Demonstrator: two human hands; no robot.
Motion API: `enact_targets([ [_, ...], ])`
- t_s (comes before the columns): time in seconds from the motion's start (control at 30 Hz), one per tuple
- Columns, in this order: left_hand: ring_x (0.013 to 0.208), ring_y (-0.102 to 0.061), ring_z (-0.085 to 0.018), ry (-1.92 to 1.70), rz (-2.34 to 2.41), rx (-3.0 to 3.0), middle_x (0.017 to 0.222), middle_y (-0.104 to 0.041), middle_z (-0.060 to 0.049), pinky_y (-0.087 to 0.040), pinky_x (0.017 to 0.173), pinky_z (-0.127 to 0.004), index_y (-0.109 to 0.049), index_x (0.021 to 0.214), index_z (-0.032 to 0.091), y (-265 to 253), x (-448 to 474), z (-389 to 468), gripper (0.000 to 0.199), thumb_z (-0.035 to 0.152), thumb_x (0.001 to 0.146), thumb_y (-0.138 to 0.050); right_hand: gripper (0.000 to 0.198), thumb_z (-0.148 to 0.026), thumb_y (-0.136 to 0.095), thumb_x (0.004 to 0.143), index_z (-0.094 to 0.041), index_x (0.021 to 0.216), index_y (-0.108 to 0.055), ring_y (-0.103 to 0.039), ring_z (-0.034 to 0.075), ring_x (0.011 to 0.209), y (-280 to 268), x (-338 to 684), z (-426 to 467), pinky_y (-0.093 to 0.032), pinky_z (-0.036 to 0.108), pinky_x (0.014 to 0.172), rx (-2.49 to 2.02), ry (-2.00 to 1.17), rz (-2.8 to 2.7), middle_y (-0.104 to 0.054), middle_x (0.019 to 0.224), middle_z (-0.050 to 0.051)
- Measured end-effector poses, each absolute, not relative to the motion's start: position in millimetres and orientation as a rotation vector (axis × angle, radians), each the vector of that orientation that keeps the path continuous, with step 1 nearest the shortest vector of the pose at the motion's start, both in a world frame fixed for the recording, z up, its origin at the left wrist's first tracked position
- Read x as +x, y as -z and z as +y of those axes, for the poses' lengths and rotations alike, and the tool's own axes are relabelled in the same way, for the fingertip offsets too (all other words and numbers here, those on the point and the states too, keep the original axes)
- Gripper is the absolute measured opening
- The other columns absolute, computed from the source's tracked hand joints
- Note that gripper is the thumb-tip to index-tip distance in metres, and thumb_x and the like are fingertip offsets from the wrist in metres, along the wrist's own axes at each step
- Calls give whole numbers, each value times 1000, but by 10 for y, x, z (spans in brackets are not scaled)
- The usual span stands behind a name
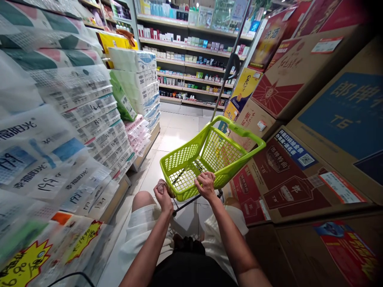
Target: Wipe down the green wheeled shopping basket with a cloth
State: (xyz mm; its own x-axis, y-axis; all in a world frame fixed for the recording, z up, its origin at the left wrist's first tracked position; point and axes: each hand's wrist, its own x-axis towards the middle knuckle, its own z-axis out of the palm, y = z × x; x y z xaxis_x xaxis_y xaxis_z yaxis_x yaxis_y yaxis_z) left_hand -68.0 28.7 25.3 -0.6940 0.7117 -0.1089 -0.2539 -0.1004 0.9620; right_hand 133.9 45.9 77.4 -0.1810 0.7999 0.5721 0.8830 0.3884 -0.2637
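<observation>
The green trolley basket point(225, 175) lies just ahead of both hands, long axis slanting from near left to far right, the right hand point(206, 185) curled over its near rim, the left point(163, 196) closed on bunched brownish cloth point(162, 186) beside its near-left corner

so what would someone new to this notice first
Probably the lime-green basket near the middle, with the right hand at its near edge and the left hand by its near left corner, holding a crumpled brownish piece. Next come the stacked cartons along the right side and the piled plastic-wrapped packs along the left.
</observation>
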Motion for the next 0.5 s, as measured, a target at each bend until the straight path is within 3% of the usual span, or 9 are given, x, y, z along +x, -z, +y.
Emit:
enact_targets([
  [0.13,71,-51,-9,-1951,1400,550,88,-53,4,-44,68,-20,-52,105,25,-399,-704,374,34,45,84,-69,28,-28,-52,98,-24,71,-60,-53,22,106,-757,1351,430,-26,42,105,-1426,150,-1989,-66,82,1],
  [0.27,84,-58,-12,-1930,1481,510,98,-59,1,-48,79,-25,-50,108,25,-286,-638,366,36,47,84,-66,27,-28,-52,97,-24,72,-60,-53,23,107,-756,1413,374,-26,41,105,-1416,121,-1989,-66,83,1],
  [0.5,77,-56,-13,-1805,1561,536,91,-56,2,-46,72,-24,-51,104,25,-80,-539,101,37,52,83,-65,28,-25,-50,98,-24,71,-60,-53,22,104,-803,1517,362,-27,41,104,-1380,71,-2047,-69,87,0],
])
